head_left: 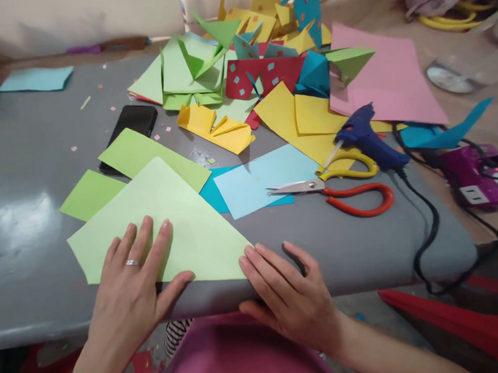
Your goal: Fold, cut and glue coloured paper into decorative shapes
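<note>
A pale green sheet of paper lies at the table's near edge, with one corner pointing away from me. My left hand rests flat on its left part, fingers spread, a ring on one finger. At the sheet's right corner, my right hand touches the paper with outstretched fingertips; its thumb hangs by the table edge. Brighter green paper pieces lie partly under the far side of the sheet. Scissors with yellow and red handles lie right of it, tips on a light blue paper.
Beyond are a black phone, folded yellow paper, a pile of coloured paper shapes and pink sheets. A blue glue gun trails its cord over the right edge. A purple power strip sits farther right.
</note>
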The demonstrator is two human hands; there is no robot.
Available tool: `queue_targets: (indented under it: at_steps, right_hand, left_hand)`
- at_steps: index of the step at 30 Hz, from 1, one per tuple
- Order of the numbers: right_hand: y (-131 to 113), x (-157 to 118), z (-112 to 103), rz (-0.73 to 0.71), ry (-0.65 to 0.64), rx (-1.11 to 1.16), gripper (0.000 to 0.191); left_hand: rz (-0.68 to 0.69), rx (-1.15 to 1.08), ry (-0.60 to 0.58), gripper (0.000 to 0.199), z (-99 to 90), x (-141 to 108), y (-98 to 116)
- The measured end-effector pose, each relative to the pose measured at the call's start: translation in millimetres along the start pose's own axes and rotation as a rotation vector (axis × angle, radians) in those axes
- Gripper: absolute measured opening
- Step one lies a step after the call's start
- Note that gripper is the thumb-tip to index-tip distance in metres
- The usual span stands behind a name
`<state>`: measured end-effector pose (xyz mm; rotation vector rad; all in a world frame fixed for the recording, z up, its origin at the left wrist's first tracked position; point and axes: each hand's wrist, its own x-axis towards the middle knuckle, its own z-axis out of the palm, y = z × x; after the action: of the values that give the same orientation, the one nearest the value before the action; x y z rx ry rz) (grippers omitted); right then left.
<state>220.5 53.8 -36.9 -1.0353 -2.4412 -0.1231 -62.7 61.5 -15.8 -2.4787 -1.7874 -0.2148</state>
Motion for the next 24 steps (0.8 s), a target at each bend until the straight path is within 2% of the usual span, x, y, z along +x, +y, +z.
queue_targets:
  at_steps: [16,21,24]
  right_hand:
    - [-0.9,4.0,-2.1,0.018,0.009,0.020,0.043]
    - [-1.3,3.5,-2.5,0.005,-0.033,-0.023,0.046]
    - [3.0,-6.1,-13.3,-0.007,-0.057,-0.082,0.046]
  left_hand:
    - [-0.004,0.026,-0.009,0.077,-3.4,4.2,0.3]
    - [-0.056,-0.029,-0.066,0.077,-7.4,3.9,0.7]
    - [-0.082,-0.057,-0.101,0.074,-11.6,6.6,1.0]
